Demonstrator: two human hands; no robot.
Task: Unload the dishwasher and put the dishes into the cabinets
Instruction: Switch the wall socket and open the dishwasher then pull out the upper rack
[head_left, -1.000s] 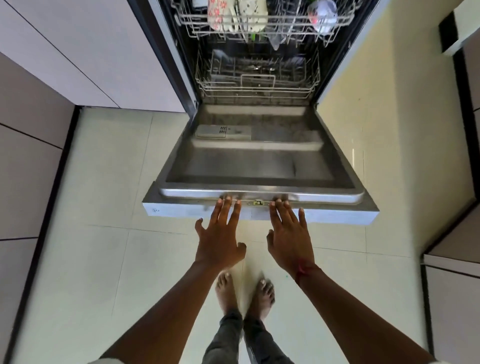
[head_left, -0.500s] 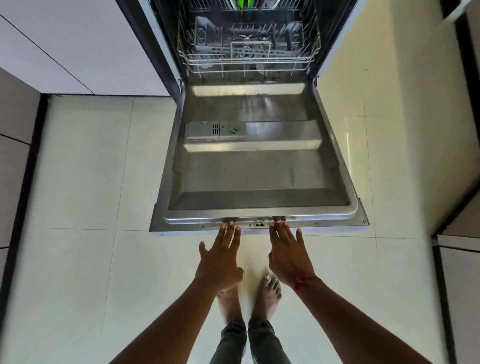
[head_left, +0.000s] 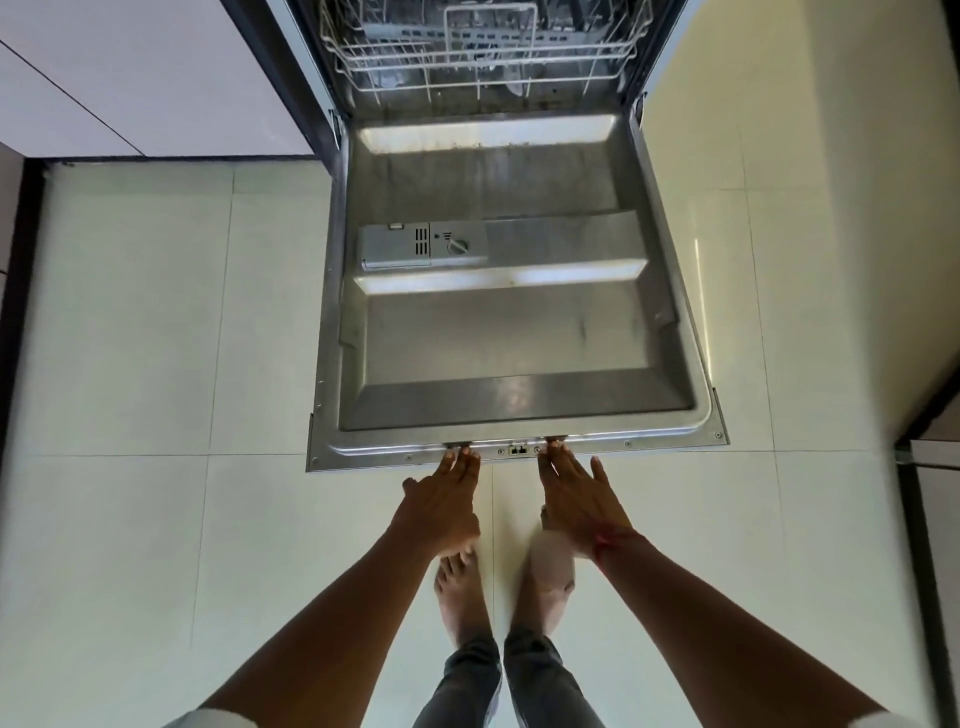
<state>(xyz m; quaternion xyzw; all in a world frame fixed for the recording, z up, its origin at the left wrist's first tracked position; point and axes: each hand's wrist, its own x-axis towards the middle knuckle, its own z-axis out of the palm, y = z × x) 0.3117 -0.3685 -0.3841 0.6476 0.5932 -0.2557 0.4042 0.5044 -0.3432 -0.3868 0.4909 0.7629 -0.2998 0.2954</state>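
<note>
Dishwasher door of dull stainless steel (head_left: 519, 343) lies folded down level over the pale square-tiled floor (head_left: 130, 338), its inner face up, with a grey plastic detergent dispenser (head_left: 410, 247) set into its left half. Behind the hinge, the white wire lower rack (head_left: 478, 57) sits inside the tub; only its front part shows, and what it carries cannot be made out. The left grip (head_left: 441, 512) is flat, fingers straight and together, their tips touching the door's near edge just left of the small latch, holding nothing. The right grip (head_left: 576, 499), a red thread at its wrist, is likewise spread flat with fingertips on that edge just right of the latch. Bare feet (head_left: 460, 592) stand below the hands, near the door's edge, and plain white cabinet fronts (head_left: 130, 67) fill the upper left
</note>
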